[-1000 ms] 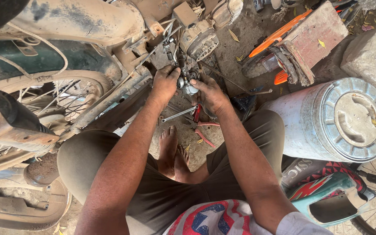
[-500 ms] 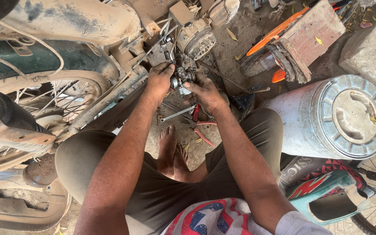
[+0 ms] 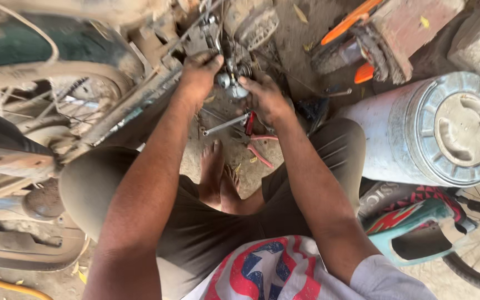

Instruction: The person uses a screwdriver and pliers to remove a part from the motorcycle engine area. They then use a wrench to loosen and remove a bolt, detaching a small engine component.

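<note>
- Your left hand (image 3: 198, 72) grips the engine assembly (image 3: 218, 33) at far centre.
- Your right hand (image 3: 265, 97) clasps the small metal part (image 3: 230, 82) below it.
- Red-handled pliers (image 3: 254, 136) lie on the ground (image 3: 284, 33), near your feet.

Bright daylight from the upper right, soft shadows, slight motion blur, wide-angle edge stretch.

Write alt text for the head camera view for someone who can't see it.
A squatting person's left hand and right hand grip a small metal engine part on a dusty motorcycle. Red-handled pliers lie on the dirt by bare feet; a white drum stands alongside.
</note>
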